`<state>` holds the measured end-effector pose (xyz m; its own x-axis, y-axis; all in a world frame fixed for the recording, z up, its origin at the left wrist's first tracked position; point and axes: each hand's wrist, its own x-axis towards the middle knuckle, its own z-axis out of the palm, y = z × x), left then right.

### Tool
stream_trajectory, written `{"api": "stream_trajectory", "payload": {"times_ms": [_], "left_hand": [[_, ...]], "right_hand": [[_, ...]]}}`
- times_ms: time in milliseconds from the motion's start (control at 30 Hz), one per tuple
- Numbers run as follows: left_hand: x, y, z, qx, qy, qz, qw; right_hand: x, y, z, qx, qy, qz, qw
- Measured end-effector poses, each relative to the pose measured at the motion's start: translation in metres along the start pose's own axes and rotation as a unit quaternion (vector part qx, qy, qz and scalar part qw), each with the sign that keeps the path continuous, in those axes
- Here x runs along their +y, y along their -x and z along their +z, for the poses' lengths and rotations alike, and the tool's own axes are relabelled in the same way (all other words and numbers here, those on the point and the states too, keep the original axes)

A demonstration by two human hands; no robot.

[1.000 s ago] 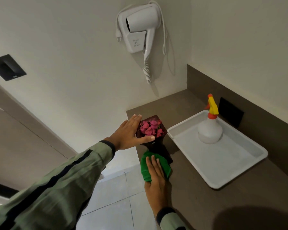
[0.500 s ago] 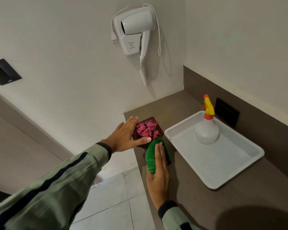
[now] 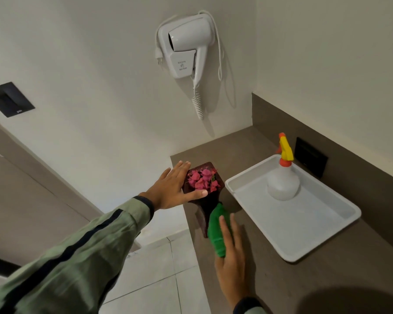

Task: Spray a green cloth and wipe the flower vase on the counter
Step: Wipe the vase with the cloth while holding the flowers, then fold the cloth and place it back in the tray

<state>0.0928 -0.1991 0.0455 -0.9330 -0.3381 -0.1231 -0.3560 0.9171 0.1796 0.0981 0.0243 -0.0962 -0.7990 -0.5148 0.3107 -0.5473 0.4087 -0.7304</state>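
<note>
A dark brown flower vase (image 3: 203,206) with pink flowers (image 3: 202,180) stands near the left edge of the brown counter (image 3: 293,284). My left hand (image 3: 173,189) grips the vase's rim from the left, thumb across the front. My right hand (image 3: 232,257) presses a green cloth (image 3: 217,230) flat against the vase's lower front side. A white spray bottle (image 3: 283,177) with a yellow and orange head stands apart in a white tray (image 3: 322,236) to the right.
The tray fills the counter's middle, close to the vase's right. A white hair dryer (image 3: 186,46) hangs on the wall above, its coiled cord dangling. A black wall plate (image 3: 311,158) sits behind the tray. The counter's left edge drops to a tiled floor (image 3: 159,268).
My right hand slid the green cloth up the vase, then back down to its lower part. My left hand stayed on the rim.
</note>
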Motion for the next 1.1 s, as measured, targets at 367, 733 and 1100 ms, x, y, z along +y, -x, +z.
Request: {"api": "stream_trajectory", "payload": {"times_ms": [367,733,1100], "left_hand": [[0.002,0.004,-0.001,0.006,-0.015,-0.002,1.0],[0.013,0.012,-0.007,0.027,-0.022,-0.029,0.999],[0.14,0.12,0.088,0.249,0.413,-0.162,0.861]], "right_hand": [[-0.02,-0.013,0.018,-0.088,-0.041,0.112,0.989],[-0.026,-0.006,-0.021,-0.231,-0.087,-0.001,0.969],[0.049,-0.04,-0.125,-0.111,-0.552,0.367,0.74]]}}
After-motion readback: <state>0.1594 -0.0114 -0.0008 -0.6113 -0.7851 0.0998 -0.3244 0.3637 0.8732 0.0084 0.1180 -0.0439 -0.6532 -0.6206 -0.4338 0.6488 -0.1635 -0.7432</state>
